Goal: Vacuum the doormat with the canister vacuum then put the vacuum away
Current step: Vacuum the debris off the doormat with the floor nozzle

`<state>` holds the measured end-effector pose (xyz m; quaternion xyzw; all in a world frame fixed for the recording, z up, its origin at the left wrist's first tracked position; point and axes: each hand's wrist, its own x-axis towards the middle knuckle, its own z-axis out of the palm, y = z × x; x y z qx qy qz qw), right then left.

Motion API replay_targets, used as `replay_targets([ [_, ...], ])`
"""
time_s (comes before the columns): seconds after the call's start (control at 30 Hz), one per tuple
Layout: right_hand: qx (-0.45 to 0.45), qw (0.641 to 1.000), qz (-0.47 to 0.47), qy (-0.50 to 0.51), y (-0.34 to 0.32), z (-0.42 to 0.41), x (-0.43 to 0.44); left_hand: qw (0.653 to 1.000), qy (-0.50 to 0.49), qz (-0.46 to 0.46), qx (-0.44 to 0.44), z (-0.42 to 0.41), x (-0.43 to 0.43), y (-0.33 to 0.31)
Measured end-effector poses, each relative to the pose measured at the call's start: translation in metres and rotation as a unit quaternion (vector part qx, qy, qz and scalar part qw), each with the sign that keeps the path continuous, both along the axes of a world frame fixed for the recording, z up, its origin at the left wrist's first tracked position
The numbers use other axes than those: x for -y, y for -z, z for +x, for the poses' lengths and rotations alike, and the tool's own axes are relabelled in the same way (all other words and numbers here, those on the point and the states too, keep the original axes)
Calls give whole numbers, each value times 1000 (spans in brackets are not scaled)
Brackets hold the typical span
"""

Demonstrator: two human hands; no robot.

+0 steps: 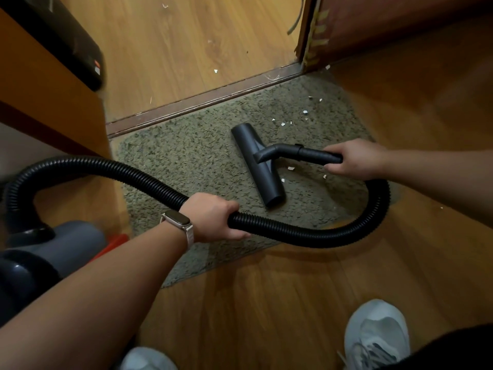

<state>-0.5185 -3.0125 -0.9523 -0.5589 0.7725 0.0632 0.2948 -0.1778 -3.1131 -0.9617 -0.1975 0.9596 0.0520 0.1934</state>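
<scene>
Losing the blurred canister vacuum [53,249] past the view's left edge. Covering a stretch of hose [120,172] under the left hand [213,217]. Burying the rear end of the wand [317,154] inside the right hand [352,158]. Hiding part of the doormat [186,156] near-left edge behind the left forearm [120,276]. Cropping both shoes [376,335] at the bottom edge.

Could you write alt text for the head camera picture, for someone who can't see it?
A person's right hand holds a black vacuum nozzle on a grey-green doormat dotted with white scraps, while the left hand grips the ribbed hose.
</scene>
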Motion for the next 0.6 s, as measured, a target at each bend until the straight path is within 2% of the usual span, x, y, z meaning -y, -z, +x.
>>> replay_targets([
  [0.2,7,999,8,-39,0,10,3,1000,16,3,8,1,-1,2],
  [0.47,-3,998,-27,54,-1,-11,5,1000,0,4,-6,-2,1,4],
  [0.6,-2,997,-25,70,4,-10,8,1000,0,9,4,-2,2,6],
])
